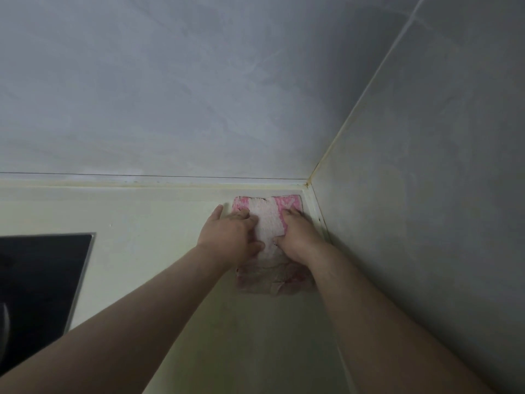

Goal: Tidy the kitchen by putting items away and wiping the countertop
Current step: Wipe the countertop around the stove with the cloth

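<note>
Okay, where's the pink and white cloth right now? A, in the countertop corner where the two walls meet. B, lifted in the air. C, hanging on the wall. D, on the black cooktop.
A: the cloth lies flat on the countertop in the wall corner, pressed under the left hand and right hand, away from the cooktop.

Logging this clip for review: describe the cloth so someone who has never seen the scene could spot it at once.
Follow the pale countertop right, away from the black cooktop, to the corner where two grey walls meet. The cloth lies flat there under the left hand and right hand, the only pink-and-white textured thing.
</note>
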Tool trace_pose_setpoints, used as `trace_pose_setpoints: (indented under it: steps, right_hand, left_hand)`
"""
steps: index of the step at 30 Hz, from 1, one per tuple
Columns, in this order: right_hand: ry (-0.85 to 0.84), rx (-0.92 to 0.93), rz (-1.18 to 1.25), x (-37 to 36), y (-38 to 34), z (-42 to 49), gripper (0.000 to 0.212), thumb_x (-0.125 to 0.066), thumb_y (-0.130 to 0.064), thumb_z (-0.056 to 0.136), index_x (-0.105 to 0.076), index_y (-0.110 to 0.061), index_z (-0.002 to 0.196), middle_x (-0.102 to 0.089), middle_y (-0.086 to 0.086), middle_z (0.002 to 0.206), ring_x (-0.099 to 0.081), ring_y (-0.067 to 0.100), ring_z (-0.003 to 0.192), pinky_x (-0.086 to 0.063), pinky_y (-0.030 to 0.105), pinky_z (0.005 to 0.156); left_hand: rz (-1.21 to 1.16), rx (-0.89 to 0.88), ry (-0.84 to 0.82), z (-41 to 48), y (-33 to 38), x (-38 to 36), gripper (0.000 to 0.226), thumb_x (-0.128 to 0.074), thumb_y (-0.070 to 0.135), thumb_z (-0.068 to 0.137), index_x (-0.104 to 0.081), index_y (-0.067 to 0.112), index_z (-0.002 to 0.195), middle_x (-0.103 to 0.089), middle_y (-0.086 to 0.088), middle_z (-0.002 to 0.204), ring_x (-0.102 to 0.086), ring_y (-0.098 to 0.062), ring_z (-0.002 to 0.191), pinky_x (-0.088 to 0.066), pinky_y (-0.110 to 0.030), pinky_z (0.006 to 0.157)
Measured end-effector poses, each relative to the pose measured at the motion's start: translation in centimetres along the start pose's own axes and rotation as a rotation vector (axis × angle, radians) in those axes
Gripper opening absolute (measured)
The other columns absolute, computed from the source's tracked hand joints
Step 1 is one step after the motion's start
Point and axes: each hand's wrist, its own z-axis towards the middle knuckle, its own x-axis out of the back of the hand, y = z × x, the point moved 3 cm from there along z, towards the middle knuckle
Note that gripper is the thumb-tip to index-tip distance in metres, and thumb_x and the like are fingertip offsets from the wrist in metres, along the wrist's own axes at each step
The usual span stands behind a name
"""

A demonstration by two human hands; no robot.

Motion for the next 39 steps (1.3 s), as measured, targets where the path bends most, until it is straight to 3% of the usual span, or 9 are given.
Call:
trace_pose_setpoints:
  steps: [6, 11, 35, 39]
  right_hand:
    - [-0.015, 0.009, 0.028, -1.1, 0.5, -2.6, 0.079, -0.063, -0.021, 0.095, -0.015, -0.018, 0.158, -0.002, 0.002, 0.167, -0.002, 0.020, 0.153, -0.007, 0.031, 0.121]
    - [-0.011, 0.018, 0.026, -2.5, 1.3, -5.7, 0.079, -0.064, -0.022, 0.094, -0.017, -0.017, 0.158, -0.004, 0.003, 0.167, -0.004, 0.020, 0.153, -0.008, 0.031, 0.122]
    - [-0.042, 0.040, 0.092, -9.8, 5.5, -22.2, 0.079, -0.059, -0.018, 0.096, -0.011, -0.019, 0.158, 0.004, 0.000, 0.167, 0.004, 0.016, 0.153, -0.001, 0.028, 0.122]
    - [-0.042, 0.054, 0.081, -10.6, 5.9, -24.5, 0.079, -0.059, -0.021, 0.096, -0.011, -0.018, 0.159, 0.004, 0.000, 0.167, 0.003, 0.016, 0.153, 0.000, 0.026, 0.121]
  left_hand:
    - [0.005, -0.016, 0.009, -2.1, 0.5, -0.5, 0.072, -0.047, 0.063, 0.088, -0.030, 0.029, 0.150, -0.029, 0.002, 0.158, -0.028, -0.013, 0.144, -0.013, -0.034, 0.119]
    - [0.019, -0.024, -0.003, -5.2, 1.6, -1.4, 0.073, -0.046, 0.063, 0.088, -0.029, 0.027, 0.150, -0.028, -0.001, 0.159, -0.029, -0.016, 0.144, -0.015, -0.033, 0.119]
    - [0.010, 0.015, -0.061, -22.7, 8.4, -5.1, 0.070, -0.045, 0.058, 0.092, -0.026, 0.027, 0.152, -0.019, -0.004, 0.162, -0.020, -0.018, 0.148, -0.003, -0.034, 0.120]
    - [-0.009, 0.012, -0.060, -25.1, 9.4, -5.3, 0.070, -0.045, 0.058, 0.089, -0.033, 0.026, 0.150, -0.026, -0.005, 0.160, -0.026, -0.018, 0.146, -0.007, -0.034, 0.120]
